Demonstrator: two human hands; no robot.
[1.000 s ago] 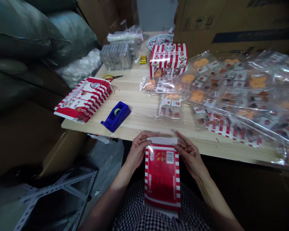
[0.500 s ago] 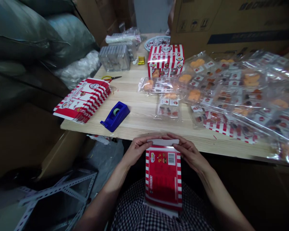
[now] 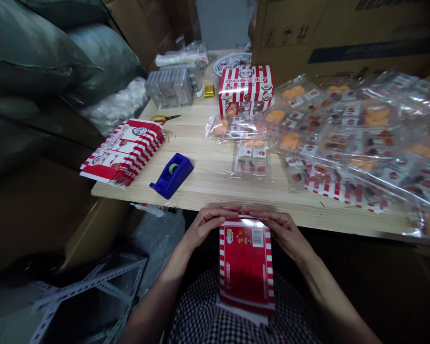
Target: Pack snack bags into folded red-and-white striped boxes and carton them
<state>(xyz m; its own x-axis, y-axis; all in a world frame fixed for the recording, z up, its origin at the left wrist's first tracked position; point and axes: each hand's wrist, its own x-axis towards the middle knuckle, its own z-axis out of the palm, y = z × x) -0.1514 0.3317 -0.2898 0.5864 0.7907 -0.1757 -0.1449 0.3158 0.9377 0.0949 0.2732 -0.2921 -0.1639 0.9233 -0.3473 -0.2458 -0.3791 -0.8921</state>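
A red-and-white striped cardboard box (image 3: pixel 246 267), printed with a barcode, rests against my checked clothing below the table's front edge. My left hand (image 3: pixel 205 225) grips its upper left corner, fingers along the top edge and thumb on the near face. At the upper right corner my right hand (image 3: pixel 280 227) holds it the same way. The fingertips of both hands nearly meet over the top edge, where the white flap is now folded out of sight. The lower end shows a pale flap against the clothing.
On the table (image 3: pixel 211 184) are a blue tape dispenser (image 3: pixel 172 175), a stack of flattened striped boxes (image 3: pixel 123 150), scissors (image 3: pixel 165 118) and clear plastic cases (image 3: pixel 170 87). An assembled striped box (image 3: pixel 246 91) stands behind clear food-toy packs (image 3: pixel 329 129). A large carton (image 3: pixel 344 38) borders the back right.
The white flap that stood up at the box's top edge has been folded down. My fingers have moved inward over that edge, closer together.
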